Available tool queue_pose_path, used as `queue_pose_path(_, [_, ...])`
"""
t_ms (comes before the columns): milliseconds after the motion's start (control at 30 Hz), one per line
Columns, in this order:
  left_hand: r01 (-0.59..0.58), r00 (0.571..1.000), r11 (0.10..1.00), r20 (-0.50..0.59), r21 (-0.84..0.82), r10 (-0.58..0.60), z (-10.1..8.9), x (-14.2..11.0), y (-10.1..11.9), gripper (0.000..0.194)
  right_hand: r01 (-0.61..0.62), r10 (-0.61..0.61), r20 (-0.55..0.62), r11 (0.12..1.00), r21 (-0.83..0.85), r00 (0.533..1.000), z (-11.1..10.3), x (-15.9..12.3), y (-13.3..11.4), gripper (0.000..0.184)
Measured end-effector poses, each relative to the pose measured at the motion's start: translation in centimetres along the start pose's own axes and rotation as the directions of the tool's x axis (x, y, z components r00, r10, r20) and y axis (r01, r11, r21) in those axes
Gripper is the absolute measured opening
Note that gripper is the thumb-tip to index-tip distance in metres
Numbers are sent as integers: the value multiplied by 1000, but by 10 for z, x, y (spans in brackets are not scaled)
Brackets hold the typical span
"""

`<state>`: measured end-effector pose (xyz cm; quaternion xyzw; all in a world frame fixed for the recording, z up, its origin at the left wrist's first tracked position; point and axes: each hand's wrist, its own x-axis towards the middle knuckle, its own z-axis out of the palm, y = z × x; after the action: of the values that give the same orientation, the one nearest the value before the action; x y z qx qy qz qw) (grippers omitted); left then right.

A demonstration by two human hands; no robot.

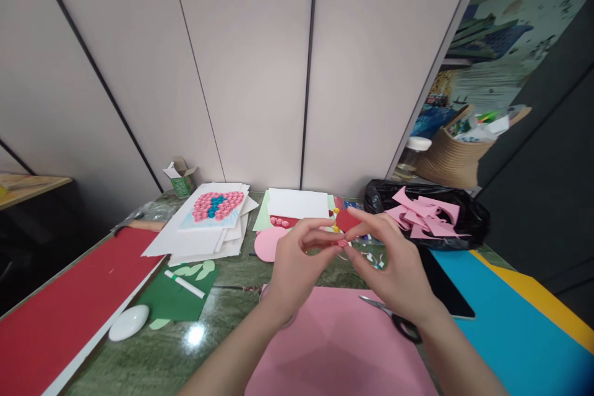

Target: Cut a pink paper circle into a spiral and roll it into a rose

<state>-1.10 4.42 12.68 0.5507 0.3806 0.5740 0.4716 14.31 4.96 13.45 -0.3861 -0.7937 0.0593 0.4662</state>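
Note:
Between the fingertips of both hands is a small pink paper roll point(342, 243), partly covered by the fingers. My left hand point(294, 266) pinches it from the left, thumb below and index finger above. From the other side my right hand point(392, 260) grips it with thumb and fingertips. Below the hands lies a large pink paper sheet point(343, 346). Scissors point(406, 328) with black handles rest on its right part, beside my right wrist. Behind my left hand are a rounded pink paper piece point(268, 244) and several small pink rolls point(279, 221).
Stacked white papers at left carry a picture point(218, 205) of pink and blue rosettes. Nearby are green paper point(176, 294), a glue stick point(184, 283) and a white mouse point(130, 323). Pink scraps point(427, 216) fill a black bag point(473, 219); a dark tablet point(448, 288) overlaps blue board point(505, 328).

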Motion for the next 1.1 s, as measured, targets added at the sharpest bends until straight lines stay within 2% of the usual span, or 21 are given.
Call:
queue_pose_path(100, [-163, 987, 944, 59, 286, 152, -5, -2, 1, 35, 41, -36, 84, 998, -53, 996, -5, 1, 1, 55])
queue_pose_path(200, [-328, 944, 805, 163, 493, 285, -9, -4, -3, 39, 84, -71, 124, 991, -107, 990, -6, 0, 2, 59])
queue_pose_path(300, [-482, 869, 679, 205, 553, 450, -10, -5, -8, 40, 141, -135, 68, 984, -108, 989, -6, -2, 4, 62])
queue_pose_path(400, [-589, 792, 651, 182, 478, 583, -8, -4, -8, 41, 181, -182, -14, 982, -54, 983, -8, -3, 5, 66])
queue_pose_path(500, [-624, 769, 686, 139, 374, 624, -7, -5, -6, 44, 214, -213, -47, 977, 18, 976, -11, -4, 6, 67])
queue_pose_path(700, [-648, 760, 729, 129, 220, 636, -8, -8, -7, 49, 267, -256, -117, 960, 89, 960, -13, -5, 8, 70])
queue_pose_path(767, [-625, 780, 760, 108, 178, 616, -6, -9, -9, 50, 275, -258, -143, 955, 112, 955, -12, -6, 8, 69])
queue_pose_path(867, [-553, 833, 831, 71, 67, 549, -2, -10, -11, 48, 272, -241, -181, 946, 177, 953, -9, -6, 8, 67])
queue_pose_path(933, [-540, 841, 842, 41, -9, 540, 1, -10, -12, 49, 265, -221, -204, 939, 219, 954, -7, -5, 7, 66])
queue_pose_path(1000, [-559, 829, 829, 24, 2, 559, 1, -8, -13, 51, 249, -206, -204, 944, 218, 957, -5, -4, 6, 66])
queue_pose_path(1033, [-581, 814, 812, 28, 59, 580, 0, -7, -13, 52, 243, -207, -196, 952, 184, 959, -5, -3, 6, 67])
queue_pose_path(1100, [-653, 750, 713, 87, 254, 656, -3, -4, -16, 56, 247, -234, -169, 967, 57, 957, -4, -3, 6, 68])
